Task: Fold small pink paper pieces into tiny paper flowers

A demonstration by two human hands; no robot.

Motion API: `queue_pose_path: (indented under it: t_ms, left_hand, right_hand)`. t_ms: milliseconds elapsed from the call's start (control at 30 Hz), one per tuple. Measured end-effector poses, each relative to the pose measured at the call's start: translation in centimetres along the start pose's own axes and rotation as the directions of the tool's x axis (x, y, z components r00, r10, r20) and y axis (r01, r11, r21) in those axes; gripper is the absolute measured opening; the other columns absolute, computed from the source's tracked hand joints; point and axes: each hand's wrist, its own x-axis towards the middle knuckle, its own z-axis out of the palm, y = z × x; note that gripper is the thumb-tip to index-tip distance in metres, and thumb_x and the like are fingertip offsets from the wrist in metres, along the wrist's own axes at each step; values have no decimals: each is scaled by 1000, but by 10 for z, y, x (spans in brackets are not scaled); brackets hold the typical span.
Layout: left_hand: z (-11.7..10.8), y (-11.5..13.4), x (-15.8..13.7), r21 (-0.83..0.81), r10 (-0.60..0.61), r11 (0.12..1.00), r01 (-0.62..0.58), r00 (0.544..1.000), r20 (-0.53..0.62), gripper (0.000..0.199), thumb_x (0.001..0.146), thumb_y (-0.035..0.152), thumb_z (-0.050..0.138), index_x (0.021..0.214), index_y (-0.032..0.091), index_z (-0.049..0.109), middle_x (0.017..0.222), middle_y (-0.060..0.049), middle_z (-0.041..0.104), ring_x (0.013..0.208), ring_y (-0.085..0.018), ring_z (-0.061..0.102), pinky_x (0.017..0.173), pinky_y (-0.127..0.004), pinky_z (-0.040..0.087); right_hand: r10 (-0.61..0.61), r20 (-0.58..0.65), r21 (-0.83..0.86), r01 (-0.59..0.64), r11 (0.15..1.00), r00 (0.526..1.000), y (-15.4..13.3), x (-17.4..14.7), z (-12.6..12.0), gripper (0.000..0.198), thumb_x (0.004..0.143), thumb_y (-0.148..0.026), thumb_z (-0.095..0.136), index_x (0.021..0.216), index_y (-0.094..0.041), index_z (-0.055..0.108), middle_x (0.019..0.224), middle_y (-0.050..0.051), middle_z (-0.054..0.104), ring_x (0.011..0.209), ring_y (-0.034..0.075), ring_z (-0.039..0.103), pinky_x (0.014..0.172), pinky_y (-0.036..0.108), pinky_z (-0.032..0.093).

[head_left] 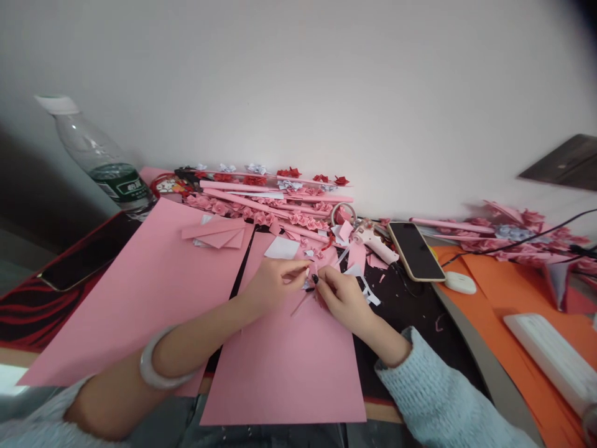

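My left hand (273, 287) and my right hand (344, 297) meet above a sheet of pink paper (289, 373). Their fingertips pinch a small pink paper piece (313, 269) between them; its exact shape is too small to make out. Just below the fingers lies a thin stick-like strip (301, 305) on the sheet. Beyond my left hand is a white paper piece (282, 248). White paper scraps (368, 289) lie beside my right hand. Folded pink paper pieces (219, 233) rest on a second pink sheet (153, 298) to the left.
Paper-flower stems (270, 205) line the wall. A bottle (107, 155) stands at the back left, near a dark phone (84, 261). On the right are a glue gun (375, 241), another phone (416, 252), a white case (460, 282), orange sheets (494, 323) and a power strip (550, 354).
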Motion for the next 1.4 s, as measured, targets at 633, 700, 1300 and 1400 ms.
queue_pose_path:
  t_ms: [633, 700, 1300, 1400]
  left_hand:
    - [1, 6, 0, -189, -134, 973, 130, 991, -12, 18, 77, 18, 54, 88, 15, 67, 88, -5, 71, 82, -18, 66, 75, -27, 52]
    - [1, 6, 0, -182, -128, 976, 123, 992, -17, 17, 77, 19, 55, 87, 15, 67, 89, -5, 71, 84, -19, 65, 75, -27, 51]
    - [-3, 7, 1, -478, -227, 826, 299, 953, 203, 37, 86, 46, 43, 82, 13, 59, 68, -4, 65, 52, -12, 62, 47, -20, 46]
    - [-1, 5, 0, -441, -208, 833, 336, 927, 313, 43, 87, 49, 41, 67, 13, 55, 49, -1, 57, 37, -9, 53, 36, -17, 35]
  right_hand:
    - [-13, 11, -32, 13, 999, 1000, -1, -1, 0, 17, 84, -13, 39, 69, -20, 38, 57, -4, 47, 50, 10, 42, 52, 21, 33]
    - [-12, 13, -25, 12, 1000, 1000, -1, -1, 1, 17, 84, -13, 39, 68, -20, 38, 56, -4, 47, 49, 10, 43, 52, 21, 33]
    - [41, -28, 68, -39, 997, 999, 1, -1, -1, 27, 92, -26, 35, 66, -20, 39, 52, -3, 48, 47, 11, 46, 52, 23, 36]
    - [-4, 24, 51, 2, 999, 1000, -1, -2, -2, 27, 91, -25, 37, 65, -20, 41, 52, -3, 46, 47, 10, 43, 52, 22, 34]
